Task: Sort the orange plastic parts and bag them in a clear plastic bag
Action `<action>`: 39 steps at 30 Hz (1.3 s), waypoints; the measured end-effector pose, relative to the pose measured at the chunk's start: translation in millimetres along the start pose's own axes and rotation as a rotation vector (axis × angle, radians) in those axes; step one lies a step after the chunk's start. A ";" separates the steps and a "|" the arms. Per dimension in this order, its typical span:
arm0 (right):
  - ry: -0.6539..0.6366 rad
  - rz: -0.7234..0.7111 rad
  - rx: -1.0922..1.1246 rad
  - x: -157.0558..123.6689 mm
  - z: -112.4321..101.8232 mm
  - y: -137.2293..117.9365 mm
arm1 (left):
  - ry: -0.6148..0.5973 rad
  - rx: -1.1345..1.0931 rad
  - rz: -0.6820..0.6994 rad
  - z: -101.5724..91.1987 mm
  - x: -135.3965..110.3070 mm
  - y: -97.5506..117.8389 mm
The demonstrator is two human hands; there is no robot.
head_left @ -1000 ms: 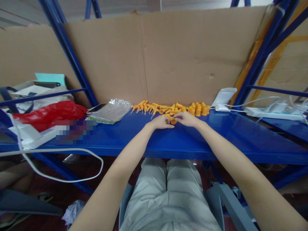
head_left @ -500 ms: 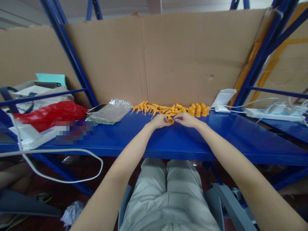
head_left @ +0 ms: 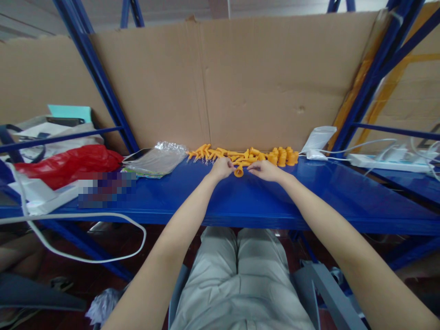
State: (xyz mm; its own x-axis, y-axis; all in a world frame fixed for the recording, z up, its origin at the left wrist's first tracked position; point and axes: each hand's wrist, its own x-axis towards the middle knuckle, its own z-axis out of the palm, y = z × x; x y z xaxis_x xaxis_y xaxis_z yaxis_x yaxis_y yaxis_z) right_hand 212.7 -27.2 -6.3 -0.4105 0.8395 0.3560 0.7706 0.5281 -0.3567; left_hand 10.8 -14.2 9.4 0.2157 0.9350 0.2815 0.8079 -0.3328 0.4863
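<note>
Work is centred on one orange cup (head_left: 239, 172), seen between the two hands with its round mouth turned toward the front edge of the blue shelf (head_left: 261, 197); whether it is laid down there or held slightly up cannot be told. At its rear left side the fingers of the left hand (head_left: 222, 168) are bent inward, right beside it. Whether they are closed on it, or on anything else, cannot be made out, as the fingertips are small and partly hidden. The right hand (head_left: 265, 171) is poised on the other side, with a small gap left to the cup; its fingers look loosely curled and slightly parted, and nothing is seen in them.

Behind, corkscrews (head_left: 202, 151) with bare metal spirals are spread at the left, a heap (head_left: 244, 157) of orange parts is strewn midway, and more cups (head_left: 282, 156) are stood at the right.

The step in hand may be judged as the positioning of that single cup. For the next move, a steady fingertip hold seems called for, with the mouth left uncovered; being round, the cup could be rolled by a careless touch.
</note>
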 end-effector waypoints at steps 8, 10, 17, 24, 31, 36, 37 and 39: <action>-0.004 -0.001 -0.008 0.6 0.2 -0.9 | 0.260 -0.172 -0.069 -26.5 17.9 -9.7; -0.008 -0.006 -0.007 0.8 0.6 -0.8 | 0.336 -0.067 -0.047 -31.6 28.4 -14.0; -0.016 -0.021 0.011 -0.2 1.1 1.1 | 0.245 0.255 -0.070 -27.2 68.3 -37.4; -0.016 -0.024 -0.005 -1.0 1.2 -0.7 | 0.059 0.392 -0.165 -13.2 86.6 -54.7; -0.020 -0.026 0.004 0.5 2.1 -0.9 | -0.018 0.407 -0.143 -1.3 86.0 -58.1; -0.027 -0.017 -0.006 0.0 2.1 -1.9 | -0.066 0.453 -0.080 -5.1 83.3 -61.4; -0.025 -0.020 -0.006 -0.1 2.1 -2.0 | -0.039 0.461 -0.058 -7.4 83.2 -61.7; -0.020 -0.026 -0.002 -0.3 2.3 -1.9 | -0.009 0.468 -0.005 -12.1 82.5 -61.3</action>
State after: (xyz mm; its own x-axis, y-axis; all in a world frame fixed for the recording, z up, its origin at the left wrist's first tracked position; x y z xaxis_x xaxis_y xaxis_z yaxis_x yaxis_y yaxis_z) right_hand 210.2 -28.1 -7.6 -0.4403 0.8276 0.3482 0.7604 0.5499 -0.3456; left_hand -27.5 81.8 12.8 0.2141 0.9383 0.2717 0.9690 -0.2391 0.0619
